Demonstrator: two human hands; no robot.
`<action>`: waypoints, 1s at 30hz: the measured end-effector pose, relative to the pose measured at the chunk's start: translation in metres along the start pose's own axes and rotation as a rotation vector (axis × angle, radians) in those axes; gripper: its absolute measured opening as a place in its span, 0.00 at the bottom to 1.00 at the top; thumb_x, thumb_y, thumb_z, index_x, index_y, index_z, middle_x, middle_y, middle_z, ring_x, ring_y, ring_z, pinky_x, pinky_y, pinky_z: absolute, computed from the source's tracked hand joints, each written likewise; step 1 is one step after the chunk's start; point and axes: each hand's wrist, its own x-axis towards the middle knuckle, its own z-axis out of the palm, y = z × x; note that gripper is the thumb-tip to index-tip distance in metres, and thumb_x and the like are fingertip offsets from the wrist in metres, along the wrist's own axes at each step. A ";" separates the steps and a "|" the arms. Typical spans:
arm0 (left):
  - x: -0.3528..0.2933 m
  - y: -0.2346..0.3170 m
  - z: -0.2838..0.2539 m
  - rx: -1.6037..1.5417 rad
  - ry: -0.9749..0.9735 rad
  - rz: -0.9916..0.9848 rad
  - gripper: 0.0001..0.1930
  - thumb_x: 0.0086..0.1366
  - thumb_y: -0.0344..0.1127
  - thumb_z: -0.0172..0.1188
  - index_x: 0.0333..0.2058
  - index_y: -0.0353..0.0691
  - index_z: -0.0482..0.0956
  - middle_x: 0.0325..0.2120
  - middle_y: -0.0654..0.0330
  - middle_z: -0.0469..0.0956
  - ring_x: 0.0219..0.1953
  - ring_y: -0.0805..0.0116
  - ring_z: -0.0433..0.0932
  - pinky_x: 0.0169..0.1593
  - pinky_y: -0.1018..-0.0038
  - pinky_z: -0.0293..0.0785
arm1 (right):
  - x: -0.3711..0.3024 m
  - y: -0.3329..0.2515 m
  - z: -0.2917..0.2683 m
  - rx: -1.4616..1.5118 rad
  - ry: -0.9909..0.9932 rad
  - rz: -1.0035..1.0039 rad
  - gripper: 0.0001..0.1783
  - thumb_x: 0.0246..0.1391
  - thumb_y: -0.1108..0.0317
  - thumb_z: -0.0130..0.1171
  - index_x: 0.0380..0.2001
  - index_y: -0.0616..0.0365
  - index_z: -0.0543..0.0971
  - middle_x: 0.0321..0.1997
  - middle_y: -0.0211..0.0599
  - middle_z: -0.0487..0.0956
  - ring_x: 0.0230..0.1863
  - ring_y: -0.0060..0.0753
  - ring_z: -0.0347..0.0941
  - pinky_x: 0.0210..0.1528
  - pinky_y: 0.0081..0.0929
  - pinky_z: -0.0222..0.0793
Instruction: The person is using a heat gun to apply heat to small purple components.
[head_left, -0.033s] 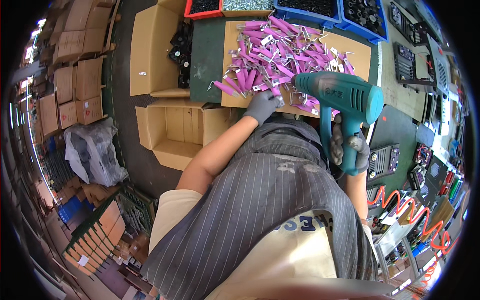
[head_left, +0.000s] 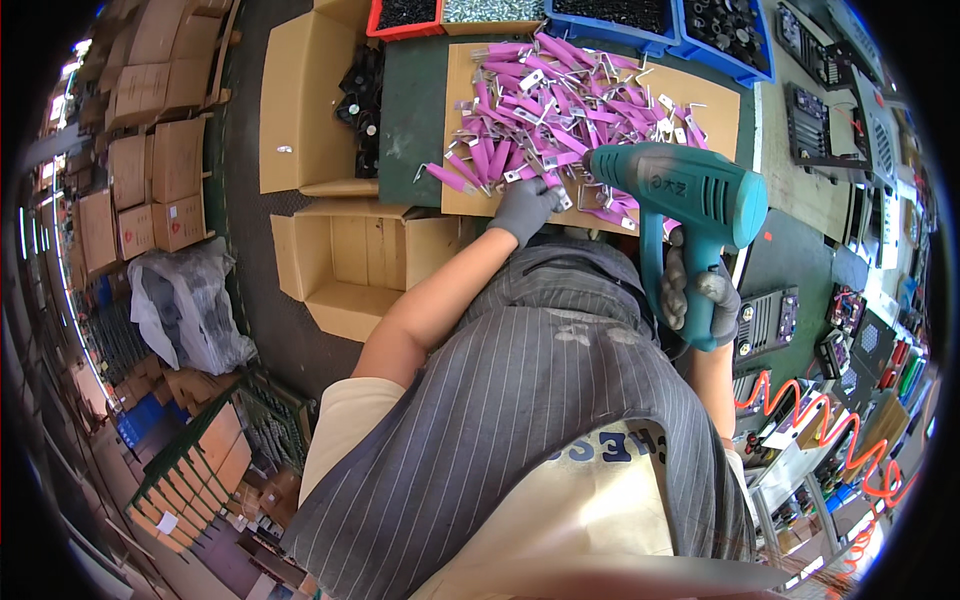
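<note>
Grip is being maintained by both gloved hands, right hand (head_left: 722, 300) wrapped, left hand (head_left: 525, 210) seemingly pinching. By the green surface (head_left: 411, 120) a cardboard sheet (head_left: 722, 115) is being supported, where purple-sleeved metal tabs (head_left: 560, 105) are being heaped, presumably within reach. A teal heat gun (head_left: 690, 195) is being held by its handle, apparently for aiming leftward. One tab (head_left: 562, 200) is being pinched at the sheet's near edge, seemingly for steadiness.

One heat gun (head_left: 690, 185), two gloves (head_left: 525, 208)
</note>
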 end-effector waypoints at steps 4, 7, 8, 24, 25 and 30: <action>0.013 0.023 0.003 0.007 0.043 -0.027 0.11 0.64 0.37 0.59 0.38 0.34 0.81 0.26 0.61 0.82 0.21 0.78 0.73 0.27 0.79 0.70 | -0.007 -0.004 -0.005 0.000 -0.014 -0.056 0.36 0.41 0.65 0.63 0.52 0.66 0.60 0.26 0.39 0.70 0.16 0.30 0.69 0.13 0.23 0.68; 0.012 0.034 -0.003 0.071 0.039 -0.009 0.13 0.62 0.41 0.60 0.38 0.36 0.82 0.25 0.60 0.82 0.22 0.76 0.75 0.29 0.77 0.71 | -0.012 -0.008 -0.010 0.008 -0.003 -0.093 0.37 0.40 0.64 0.63 0.53 0.67 0.61 0.26 0.39 0.70 0.15 0.29 0.69 0.12 0.22 0.67; 0.012 0.037 -0.004 0.081 0.047 0.001 0.15 0.61 0.44 0.60 0.37 0.38 0.83 0.24 0.58 0.82 0.24 0.72 0.77 0.33 0.73 0.72 | -0.014 -0.008 -0.012 0.023 0.000 -0.104 0.37 0.40 0.64 0.63 0.53 0.67 0.61 0.26 0.39 0.70 0.16 0.29 0.69 0.12 0.22 0.67; 0.026 0.164 0.011 0.946 0.068 0.328 0.27 0.60 0.62 0.52 0.27 0.40 0.82 0.23 0.52 0.79 0.29 0.55 0.80 0.35 0.59 0.74 | -0.032 -0.027 -0.032 0.094 -0.028 -0.200 0.35 0.41 0.65 0.63 0.51 0.65 0.61 0.27 0.38 0.70 0.17 0.29 0.70 0.13 0.22 0.69; 0.027 0.173 0.015 1.017 0.026 0.309 0.26 0.61 0.61 0.50 0.28 0.42 0.82 0.25 0.53 0.80 0.32 0.54 0.80 0.38 0.58 0.74 | -0.033 -0.027 -0.033 0.100 -0.038 -0.203 0.35 0.41 0.65 0.63 0.51 0.65 0.60 0.27 0.38 0.70 0.17 0.29 0.70 0.13 0.22 0.69; 0.035 0.186 0.026 1.187 -0.016 0.322 0.21 0.62 0.55 0.50 0.35 0.44 0.81 0.32 0.54 0.81 0.36 0.54 0.80 0.40 0.56 0.75 | -0.035 -0.032 -0.036 0.112 -0.020 -0.240 0.35 0.41 0.65 0.64 0.51 0.65 0.60 0.27 0.38 0.69 0.17 0.29 0.70 0.13 0.22 0.69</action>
